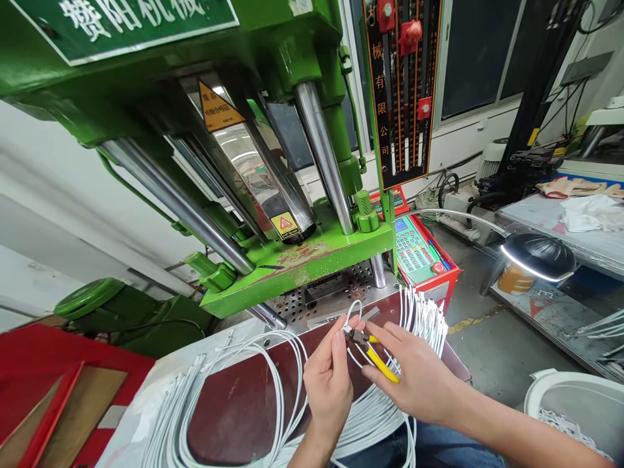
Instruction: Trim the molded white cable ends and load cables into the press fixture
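Yellow-handled cutting pliers are in my right hand, the fingers wrapped round the handles. My left hand pinches the end of a white cable, which loops up just above the fingertips. The pliers' dark jaws touch or nearly touch the small white piece at my left fingertips; the exact contact is too small to tell. Below and around my hands, a large coil of white cables lies on the dark red board. A bundle of white cable ends stands just beyond my right hand.
A green press with steel columns rises in front, above a perforated metal plate. Its red control box stands at the right. A black lamp and a white bin holding white scraps are farther right.
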`<state>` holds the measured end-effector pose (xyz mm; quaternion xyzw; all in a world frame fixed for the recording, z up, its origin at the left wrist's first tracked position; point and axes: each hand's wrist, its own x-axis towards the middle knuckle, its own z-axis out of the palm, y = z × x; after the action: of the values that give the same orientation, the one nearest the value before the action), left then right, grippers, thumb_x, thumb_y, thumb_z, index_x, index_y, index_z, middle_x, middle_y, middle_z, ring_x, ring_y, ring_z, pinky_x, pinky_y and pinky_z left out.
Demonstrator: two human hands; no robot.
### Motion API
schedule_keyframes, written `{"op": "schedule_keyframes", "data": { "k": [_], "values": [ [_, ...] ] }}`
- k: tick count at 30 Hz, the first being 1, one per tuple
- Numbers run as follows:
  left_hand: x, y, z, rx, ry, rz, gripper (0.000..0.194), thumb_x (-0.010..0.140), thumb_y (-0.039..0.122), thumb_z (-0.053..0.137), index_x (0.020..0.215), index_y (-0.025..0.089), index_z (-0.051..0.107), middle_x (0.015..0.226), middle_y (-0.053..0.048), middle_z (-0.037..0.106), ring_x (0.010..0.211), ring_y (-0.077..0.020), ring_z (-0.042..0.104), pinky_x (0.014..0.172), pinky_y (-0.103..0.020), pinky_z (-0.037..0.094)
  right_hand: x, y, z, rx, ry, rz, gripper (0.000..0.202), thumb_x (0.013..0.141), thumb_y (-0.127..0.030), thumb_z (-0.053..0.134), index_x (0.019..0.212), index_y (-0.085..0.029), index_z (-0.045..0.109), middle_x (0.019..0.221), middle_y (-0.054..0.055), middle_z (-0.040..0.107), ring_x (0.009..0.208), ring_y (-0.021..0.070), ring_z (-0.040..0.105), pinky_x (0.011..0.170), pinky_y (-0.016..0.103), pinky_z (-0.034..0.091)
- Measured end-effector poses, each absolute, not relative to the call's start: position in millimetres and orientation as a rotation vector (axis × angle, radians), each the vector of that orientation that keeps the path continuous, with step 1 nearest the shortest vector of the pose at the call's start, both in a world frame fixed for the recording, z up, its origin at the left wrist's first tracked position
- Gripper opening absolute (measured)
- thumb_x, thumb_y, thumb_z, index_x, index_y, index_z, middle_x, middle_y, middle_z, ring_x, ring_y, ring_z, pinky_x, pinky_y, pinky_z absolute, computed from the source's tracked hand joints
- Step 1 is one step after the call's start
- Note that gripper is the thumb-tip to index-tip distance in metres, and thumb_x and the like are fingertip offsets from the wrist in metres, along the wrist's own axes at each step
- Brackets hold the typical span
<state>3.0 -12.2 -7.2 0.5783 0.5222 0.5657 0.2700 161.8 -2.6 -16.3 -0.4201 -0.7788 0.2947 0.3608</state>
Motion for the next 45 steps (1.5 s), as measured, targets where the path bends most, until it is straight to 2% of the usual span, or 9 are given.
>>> {"op": "schedule_keyframes", "data": {
  "k": [5, 9, 13, 20, 27, 29, 32, 37, 45],
  "values": [
    [2, -11, -9, 1.789, 1.488, 1.530, 0.032, 0.091, 0.030, 0.051, 0.116, 0.018, 0.066, 0.112, -0.009, 0.070, 0.107, -0.0233, 0.064, 0.100, -0.039, 0.048, 158, -6, -22, -1.215, -2.023, 0.325, 0.054, 0.091, -0.036, 0.048, 0.139, -0.014, 0.038, 0.099, 0.012, 0.056, 0.088, 0.0248, 0.053, 0.080, 0.044, 0.045],
    [0, -8, -8, 1.780, 1.472, 1.498, 0.032, 0.091, 0.030, 0.052, 0.117, 0.017, 0.065, 0.109, -0.010, 0.071, 0.101, -0.0234, 0.067, 0.093, -0.037, 0.053, 169, 2, -12, -1.028, -2.044, 0.898, 0.031, 0.089, -0.041, 0.052, 0.106, -0.015, 0.058, 0.076, 0.001, 0.053, 0.068, 0.0144, 0.049, 0.063, 0.027, 0.041],
    [3, -8, -9, 1.655, 1.401, 1.513, 0.034, 0.092, 0.030, 0.050, 0.121, 0.015, 0.062, 0.107, -0.010, 0.072, 0.096, -0.0225, 0.069, 0.088, -0.036, 0.056, 173, 7, -4, -0.762, -1.925, 1.517, 0.038, 0.090, -0.049, 0.047, 0.070, -0.017, 0.045, 0.059, -0.006, 0.034, 0.053, 0.0074, 0.032, 0.048, 0.021, 0.027],
    [7, -11, -13, 1.655, 1.452, 1.567, 0.036, 0.088, 0.030, 0.056, 0.121, 0.015, 0.061, 0.109, -0.011, 0.071, 0.100, -0.0235, 0.067, 0.091, -0.038, 0.054, 168, -2, 3, -0.937, -1.926, 1.137, 0.023, 0.086, -0.035, 0.054, 0.075, -0.017, 0.048, 0.065, -0.004, 0.041, 0.059, 0.0087, 0.031, 0.053, 0.022, 0.026],
    [-1, -13, -9, 1.497, 1.377, 1.505, 0.038, 0.088, 0.040, 0.055, 0.115, 0.015, 0.066, 0.109, -0.012, 0.071, 0.099, -0.0255, 0.067, 0.090, -0.039, 0.054, 178, 11, -11, -0.431, -1.561, 2.148, 0.046, 0.083, -0.058, 0.049, 0.092, -0.014, 0.055, 0.064, -0.001, 0.050, 0.045, 0.0083, 0.042, 0.043, 0.022, 0.032],
    [-1, -13, -6, 1.428, 1.339, 1.493, 0.040, 0.087, 0.041, 0.056, 0.117, 0.015, 0.065, 0.107, -0.012, 0.071, 0.096, -0.0263, 0.069, 0.085, -0.039, 0.057, 178, 10, -7, -0.526, -1.691, 1.989, 0.045, 0.084, -0.056, 0.050, 0.091, -0.013, 0.057, 0.064, -0.002, 0.049, 0.048, 0.0086, 0.043, 0.046, 0.022, 0.034],
    [1, -12, -5, 1.389, 1.351, 1.533, 0.039, 0.088, 0.041, 0.056, 0.115, 0.015, 0.065, 0.105, -0.011, 0.072, 0.094, -0.0253, 0.069, 0.082, -0.037, 0.058, 175, 1, 1, -0.882, -1.975, 1.302, 0.031, 0.086, -0.045, 0.054, 0.091, -0.015, 0.061, 0.068, -0.001, 0.051, 0.060, 0.0114, 0.047, 0.057, 0.025, 0.039],
    [2, -12, -11, 1.505, 1.413, 1.629, 0.031, 0.090, 0.034, 0.053, 0.111, 0.016, 0.068, 0.109, -0.009, 0.071, 0.101, -0.0228, 0.066, 0.091, -0.035, 0.054, 162, -12, -9, -1.151, -2.024, 0.523, 0.054, 0.087, -0.034, 0.054, 0.137, -0.018, 0.041, 0.101, 0.010, 0.057, 0.088, 0.0234, 0.055, 0.079, 0.041, 0.046],
    [8, -16, -21, 1.618, 1.410, 1.811, 0.030, 0.090, 0.027, 0.054, 0.116, 0.020, 0.066, 0.111, -0.006, 0.070, 0.103, -0.0222, 0.066, 0.098, -0.037, 0.049, 150, -17, -21, -1.187, -1.969, 0.320, 0.056, 0.089, -0.033, 0.050, 0.140, -0.017, 0.034, 0.104, 0.012, 0.054, 0.091, 0.0262, 0.053, 0.080, 0.047, 0.048]
  ]
}}
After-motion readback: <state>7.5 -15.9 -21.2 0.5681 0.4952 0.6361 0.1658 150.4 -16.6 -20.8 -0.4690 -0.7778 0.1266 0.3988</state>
